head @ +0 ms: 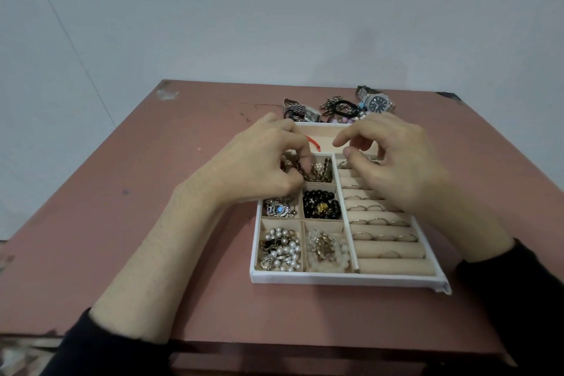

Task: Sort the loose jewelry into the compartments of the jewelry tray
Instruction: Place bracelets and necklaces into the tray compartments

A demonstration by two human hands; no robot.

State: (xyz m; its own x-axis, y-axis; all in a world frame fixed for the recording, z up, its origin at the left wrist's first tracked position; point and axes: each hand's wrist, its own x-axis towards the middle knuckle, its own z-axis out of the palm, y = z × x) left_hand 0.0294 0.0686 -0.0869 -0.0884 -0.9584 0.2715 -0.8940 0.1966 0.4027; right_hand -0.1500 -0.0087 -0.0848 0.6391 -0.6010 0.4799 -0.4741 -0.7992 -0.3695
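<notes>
A white jewelry tray (345, 279) with beige compartments lies on the table. My left hand (262, 159) hovers over its upper left compartments, fingers curled round a brown bead strand (320, 172). My right hand (393, 162) floats above the ring rolls (384, 233), fingers loosely curled, holding nothing that I can see. A black bead bracelet (322, 204), pearls (280, 249), a silver brooch (279, 207) and a gold-and-white piece (325, 247) fill other compartments. A red cord (314, 143) lies in the top compartment.
Loose jewelry (335, 107) is piled behind the tray: a silver watch with a dark dial (377, 101), a second small watch (305, 111), black hair ties and beads. The reddish-brown table (152, 192) ends at a white wall behind.
</notes>
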